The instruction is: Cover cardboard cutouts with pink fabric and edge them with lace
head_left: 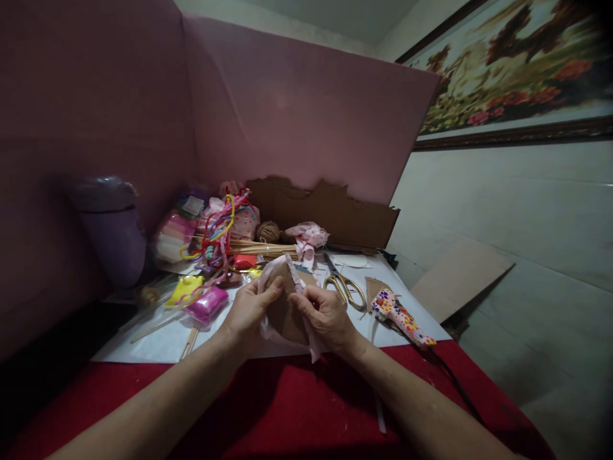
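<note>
Between my hands, above the front of the table, is a brown cardboard piece [287,314] with pale pink fabric [272,333] wrapped around its edges. My left hand [249,313] is closed on its left side, the thumb lying across the cardboard. My right hand [327,314] pinches the fabric at the right edge between thumb and fingers. Some fabric hangs loose at the lower right. Just beyond my right hand lie gold-handled scissors [345,284]. Farther right rests a flower-patterned hot glue gun [402,319], its nozzle near a cardboard scrap [377,289].
White paper [158,348] covers part of the red cloth [268,409]. Pink and yellow packets [207,305], pipe cleaners [225,227], thin wooden sticks [253,249], a twine ball [268,231] and bunched fabric [309,236] lie behind. A purple container [112,233] stands left; torn cardboard [330,214] backs the table.
</note>
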The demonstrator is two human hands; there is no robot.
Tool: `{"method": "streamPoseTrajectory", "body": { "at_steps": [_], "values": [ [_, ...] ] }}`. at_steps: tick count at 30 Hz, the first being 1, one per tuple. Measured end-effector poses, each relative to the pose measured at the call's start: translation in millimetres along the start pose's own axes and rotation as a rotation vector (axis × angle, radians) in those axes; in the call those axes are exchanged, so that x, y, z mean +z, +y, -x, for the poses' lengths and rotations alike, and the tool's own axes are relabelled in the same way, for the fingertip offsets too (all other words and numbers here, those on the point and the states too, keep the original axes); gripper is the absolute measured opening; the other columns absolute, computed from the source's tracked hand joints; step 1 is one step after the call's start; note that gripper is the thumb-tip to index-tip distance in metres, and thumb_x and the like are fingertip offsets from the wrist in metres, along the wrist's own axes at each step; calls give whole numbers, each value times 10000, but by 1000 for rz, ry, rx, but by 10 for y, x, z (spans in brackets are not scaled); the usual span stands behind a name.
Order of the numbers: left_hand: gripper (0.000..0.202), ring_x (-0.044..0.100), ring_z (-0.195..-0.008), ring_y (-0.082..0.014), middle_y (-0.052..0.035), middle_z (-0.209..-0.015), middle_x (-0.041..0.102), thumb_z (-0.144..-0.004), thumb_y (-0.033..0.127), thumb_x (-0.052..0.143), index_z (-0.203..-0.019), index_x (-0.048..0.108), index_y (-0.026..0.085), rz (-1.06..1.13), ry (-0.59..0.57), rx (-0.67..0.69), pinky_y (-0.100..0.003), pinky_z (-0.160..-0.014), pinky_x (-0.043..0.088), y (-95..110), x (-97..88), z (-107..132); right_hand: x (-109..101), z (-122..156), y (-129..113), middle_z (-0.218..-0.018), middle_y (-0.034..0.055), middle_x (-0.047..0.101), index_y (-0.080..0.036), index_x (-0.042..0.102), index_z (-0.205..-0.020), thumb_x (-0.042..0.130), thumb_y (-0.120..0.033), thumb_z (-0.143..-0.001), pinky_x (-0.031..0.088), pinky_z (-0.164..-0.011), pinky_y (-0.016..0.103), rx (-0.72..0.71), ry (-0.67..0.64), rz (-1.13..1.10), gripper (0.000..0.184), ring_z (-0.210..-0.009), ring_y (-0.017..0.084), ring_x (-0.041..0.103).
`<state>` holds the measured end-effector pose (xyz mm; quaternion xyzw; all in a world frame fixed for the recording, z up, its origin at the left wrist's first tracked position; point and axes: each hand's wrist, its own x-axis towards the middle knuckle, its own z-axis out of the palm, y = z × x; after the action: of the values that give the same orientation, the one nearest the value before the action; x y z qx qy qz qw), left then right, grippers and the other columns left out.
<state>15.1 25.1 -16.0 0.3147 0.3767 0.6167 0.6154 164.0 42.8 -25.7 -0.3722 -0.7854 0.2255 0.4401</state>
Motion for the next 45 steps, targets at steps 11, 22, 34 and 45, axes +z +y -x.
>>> {"method": "streamPoseTrajectory", "body": {
  "at_steps": [11,22,34,45],
  "values": [
    [307,634,-624,-142,-50,-748,716,-570,268,801,-823,690,133,-32,-69,-15,-224,-591,469,-27,47,43,-31,-44,4,-496,-44,373,-195,460,-568,465,-532,-840,269,-432,231,136,33,-378,433,-447,97,340],
    [332,635,-632,-149,-49,-766,714,-561,281,806,-839,686,144,-35,-49,-41,-234,-598,467,-34,69,65,0,-14,25,-518,-35,340,-192,394,-536,391,-544,-868,250,-444,231,84,65,-232,484,-490,96,303],
    [275,610,-617,-153,-39,-704,688,-565,242,790,-796,693,128,-136,-199,116,-266,-618,469,110,75,110,-108,-69,19,-718,3,531,-180,589,-796,549,-404,-824,419,-642,244,44,17,-398,229,-694,144,498],
    [214,553,-477,-127,-18,-545,641,-499,245,798,-620,679,115,-244,-72,254,-240,-482,437,163,62,101,-150,-62,18,-736,13,551,-208,552,-801,577,-501,-774,434,-672,274,50,12,-524,296,-714,171,521]
  ]
}}
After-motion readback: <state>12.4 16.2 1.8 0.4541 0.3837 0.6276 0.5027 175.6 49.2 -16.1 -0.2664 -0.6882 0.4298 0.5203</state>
